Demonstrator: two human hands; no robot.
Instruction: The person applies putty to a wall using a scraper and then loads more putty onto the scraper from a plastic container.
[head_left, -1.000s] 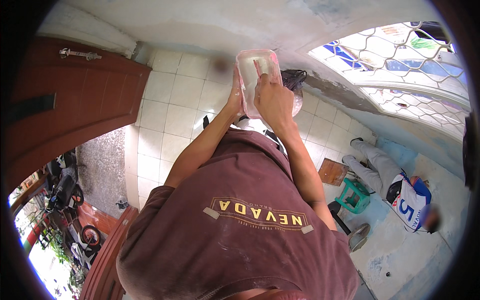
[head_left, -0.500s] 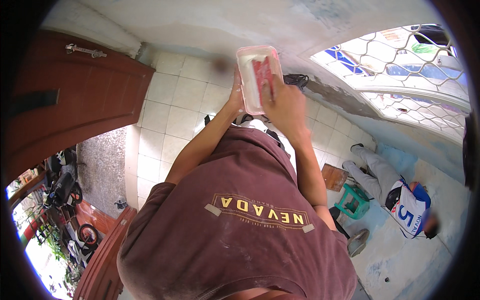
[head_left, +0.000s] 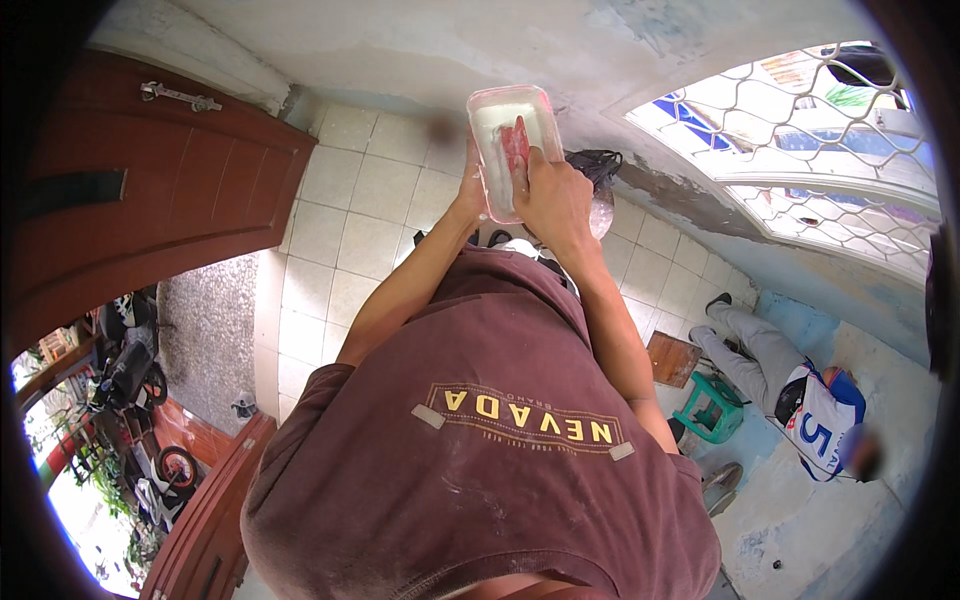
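My left hand [head_left: 468, 195] is closed round the left side of a translucent pinkish plastic tray [head_left: 478, 100], which has white paste or liquid inside. My right hand [head_left: 556, 195] grips a flat red tool [head_left: 514, 140], like a scraper, inside the tray; its fingertips are partly hidden. Both forearms reach up over my maroon shirt toward the tray. A dark plastic bag [head_left: 592, 165] shows just behind the tray's right side, partly hidden by it.
Around me are a tiled floor [head_left: 335, 240], a patchy wall [head_left: 420, 50] and a grilled window [head_left: 800, 130]. A wooden door [head_left: 150, 210] stands at left, with motorbikes outside. At right are a green stool [head_left: 705, 410], a wooden board [head_left: 672, 358] and a co-worker [head_left: 770, 370] in grey trousers.
The red tool has turned and shifted within the tray as my right hand moved. The tray sits slightly higher in the picture than a second ago.
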